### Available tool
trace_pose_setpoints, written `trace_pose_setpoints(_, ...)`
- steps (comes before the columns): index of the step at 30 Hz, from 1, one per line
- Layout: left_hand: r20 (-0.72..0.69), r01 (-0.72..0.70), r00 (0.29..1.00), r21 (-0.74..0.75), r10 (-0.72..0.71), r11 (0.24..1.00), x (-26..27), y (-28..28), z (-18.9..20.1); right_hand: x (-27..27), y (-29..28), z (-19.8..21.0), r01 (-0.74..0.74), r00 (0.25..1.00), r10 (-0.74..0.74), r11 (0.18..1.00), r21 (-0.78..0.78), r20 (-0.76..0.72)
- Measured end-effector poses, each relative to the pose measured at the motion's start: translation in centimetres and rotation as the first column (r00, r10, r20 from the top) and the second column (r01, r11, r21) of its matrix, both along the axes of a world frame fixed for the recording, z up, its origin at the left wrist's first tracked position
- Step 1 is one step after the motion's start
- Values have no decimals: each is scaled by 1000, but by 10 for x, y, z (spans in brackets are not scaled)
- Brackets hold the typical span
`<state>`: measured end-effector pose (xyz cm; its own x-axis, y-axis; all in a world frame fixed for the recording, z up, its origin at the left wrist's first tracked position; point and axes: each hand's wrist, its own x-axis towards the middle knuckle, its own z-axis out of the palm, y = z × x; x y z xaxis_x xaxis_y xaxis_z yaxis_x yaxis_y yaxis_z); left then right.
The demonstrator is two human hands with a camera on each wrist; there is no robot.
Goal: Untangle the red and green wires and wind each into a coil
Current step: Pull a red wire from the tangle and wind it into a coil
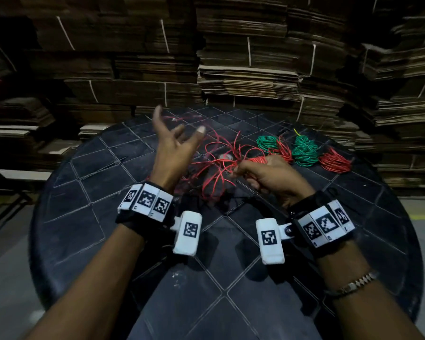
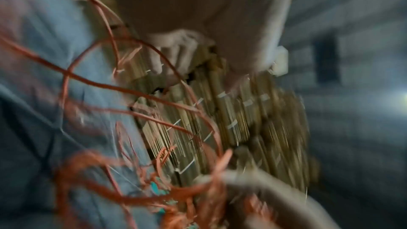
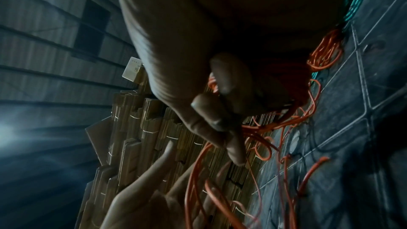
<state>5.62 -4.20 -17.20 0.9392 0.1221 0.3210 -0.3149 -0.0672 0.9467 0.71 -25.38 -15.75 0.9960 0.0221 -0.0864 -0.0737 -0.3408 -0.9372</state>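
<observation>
1. Currently the right hand [image 1: 270, 177] has its grip clamped on a part-wound red coil [image 1: 258, 160] just above the tabletop [image 1: 88, 231]. The left hand [image 1: 174, 148] is raised, fingers spread and relaxed, grip apart; a strand may cross it, but blur hides that.
2. Loose red wire [image 1: 214, 168] sprawls in crossing loops between both hands. Risk: pulling slack fast could cinch a crossing into a knot.
3. In the right wrist view, strands run through the curled fingers [image 3: 229, 76]. If that hold loosens, the wound turns would likely spring open.
4. 4 finished bundles lie to the right: a green coil [image 1: 266, 143], a red bundle [image 1: 282, 149] beside it, a 2nd green coil [image 1: 304, 152] and a red coil [image 1: 335, 161]. The near red bundle sits just beside the working hand; a trailing loop could snag and drag it.
5. A free end [image 1: 174, 119] lies near the far edge; it may whip or catch on the grooves.
6. Dim light and motion blur make crossings hard to read.
</observation>
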Motion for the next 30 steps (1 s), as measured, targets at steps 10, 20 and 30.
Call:
trace_pose_setpoints(10, 193, 72, 940, 692, -280, 719, -21, -12, 6, -6, -2, 5, 36, 999, -36, 999, 9, 14)
trace_pose_setpoints(20, 132, -260, 960, 100, 246, 960, 11, 20, 0, -9, -7, 8, -153, 988, 151, 987, 41, 36)
trace_pose_setpoints(30, 47, -388, 920, -27, 389, 921, 13, 27, 1, 5, -5, -5, 37, 999, -41, 985, -169, -17)
